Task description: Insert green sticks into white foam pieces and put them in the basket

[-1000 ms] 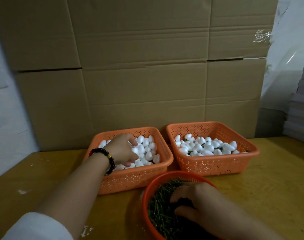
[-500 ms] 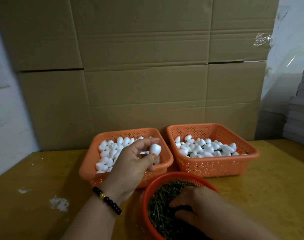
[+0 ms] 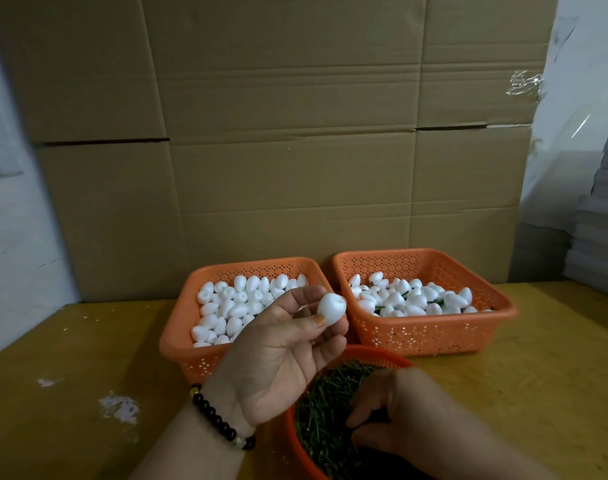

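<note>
The left hand (image 3: 278, 355) is raised palm-up in front of the left orange basket (image 3: 178, 344), pinching one white foam piece (image 3: 331, 308) between the thumb and the fingertips, the other fingers loosely curled beneath it; a dark bead bracelet (image 3: 219, 422) circles that wrist. The held piece hangs above the gap between the two rectangular baskets, clear of both. The left basket is filled with plain white foam pieces (image 3: 240, 306). The right orange basket (image 3: 430, 336), just beside it, holds foam pieces with green sticks (image 3: 410, 299) showing between them. Nearest the camera stands a round orange bowl (image 3: 297, 448) heaped with green sticks (image 3: 330, 403). The right hand (image 3: 396, 417) reaches down into this bowl, its fingers curled among the sticks; whether they actually pinch one cannot be told, since the fingertips are buried in shadow. Everything sits on a yellowish wooden table (image 3: 538, 375), with large cardboard boxes (image 3: 295, 133) stacked behind the baskets
</note>
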